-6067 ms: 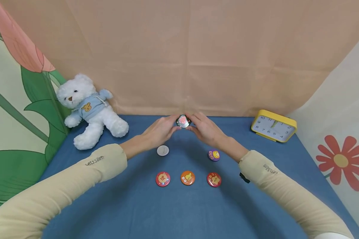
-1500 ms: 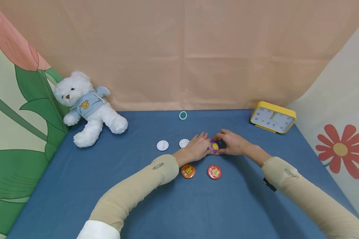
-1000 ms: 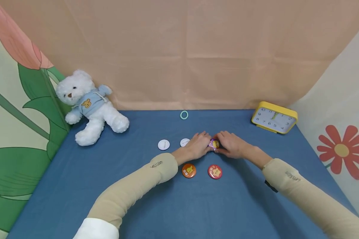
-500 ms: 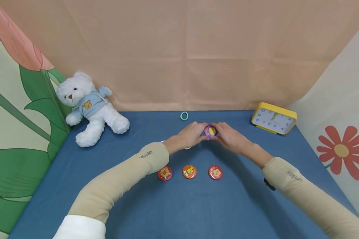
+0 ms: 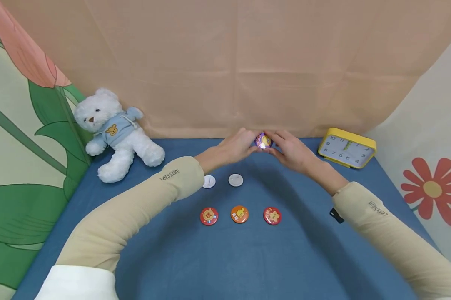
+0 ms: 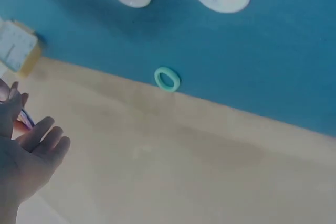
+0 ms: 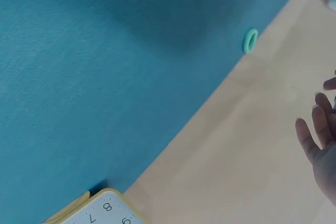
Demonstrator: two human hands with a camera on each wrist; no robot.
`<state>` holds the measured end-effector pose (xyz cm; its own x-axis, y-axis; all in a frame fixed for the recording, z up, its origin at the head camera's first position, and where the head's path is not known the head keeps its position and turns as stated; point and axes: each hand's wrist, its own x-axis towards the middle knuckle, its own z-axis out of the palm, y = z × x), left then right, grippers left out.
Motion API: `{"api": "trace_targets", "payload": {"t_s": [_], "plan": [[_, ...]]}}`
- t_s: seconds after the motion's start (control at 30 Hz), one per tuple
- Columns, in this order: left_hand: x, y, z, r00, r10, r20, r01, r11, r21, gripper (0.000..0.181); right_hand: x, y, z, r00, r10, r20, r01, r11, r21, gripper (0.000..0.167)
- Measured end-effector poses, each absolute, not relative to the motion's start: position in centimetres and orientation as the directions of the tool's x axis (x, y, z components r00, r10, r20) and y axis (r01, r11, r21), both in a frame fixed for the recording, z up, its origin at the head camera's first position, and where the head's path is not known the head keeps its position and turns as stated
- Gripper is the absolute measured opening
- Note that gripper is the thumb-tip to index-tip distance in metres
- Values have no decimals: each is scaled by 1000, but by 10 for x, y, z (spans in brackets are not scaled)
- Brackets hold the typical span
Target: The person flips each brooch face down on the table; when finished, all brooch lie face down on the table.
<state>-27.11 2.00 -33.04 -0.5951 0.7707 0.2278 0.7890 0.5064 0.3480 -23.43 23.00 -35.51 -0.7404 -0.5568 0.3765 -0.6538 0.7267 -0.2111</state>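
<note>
Raised near the back edge of the table, a round purple pin badge [image 5: 263, 141] with a yellow figure faces the head camera. My left hand [image 5: 234, 146] pinches its left side and my right hand [image 5: 290, 151] its right side, each with fingers above and thumb below. In the left wrist view a sliver of the badge [image 6: 25, 119] shows beyond my left palm. Below the hands, two white badge backs [image 5: 235, 180] lie on the blue cloth, the left one partly covered by the sleeve. Nearer are a red badge [image 5: 209, 216], an orange badge [image 5: 240, 214] and a red star badge [image 5: 272, 216].
A mint-green ring [image 6: 167, 79] lies at the table's back edge, hidden behind my left hand in the head view. A white teddy bear [image 5: 118, 133] sits at the back left, and a yellow clock [image 5: 347, 148] stands at the back right. A beige curtain [image 5: 232, 62] hangs behind.
Both hands gripped the purple badge on the table, lifted it and carried it toward the back edge. Earlier they held a dark badge with a pink picture; a second badge back now lies below.
</note>
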Motion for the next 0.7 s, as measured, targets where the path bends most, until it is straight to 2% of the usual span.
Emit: {"api": "trace_targets", "payload": {"t_s": [0.27,0.37,0.43,0.47,0.57,0.7], "plan": [[-270,20,-332,-561,787,257,810,457,368,42,-236,230,-362,-715,-506,482,-674,683,-282,52],[-268,21,-338,-548,788,283,819,436,374,45,-235,230,-369,-714,-444,542,-670,658,-343,33],[-266,23,-341,-545,784,296,824,435,363,49,-233,229,-371,-741,-378,555,-636,660,-399,18],[-266,24,-342,-544,783,301,825,435,361,53,-233,228,-372,-762,-342,551,-610,665,-431,19],[-263,27,-344,-547,781,301,825,444,349,60,-231,227,-371,-840,-238,487,-504,672,-542,37],[-260,29,-345,-557,775,299,818,452,356,61,-230,227,-369,-916,-172,362,-380,663,-645,49]]}}
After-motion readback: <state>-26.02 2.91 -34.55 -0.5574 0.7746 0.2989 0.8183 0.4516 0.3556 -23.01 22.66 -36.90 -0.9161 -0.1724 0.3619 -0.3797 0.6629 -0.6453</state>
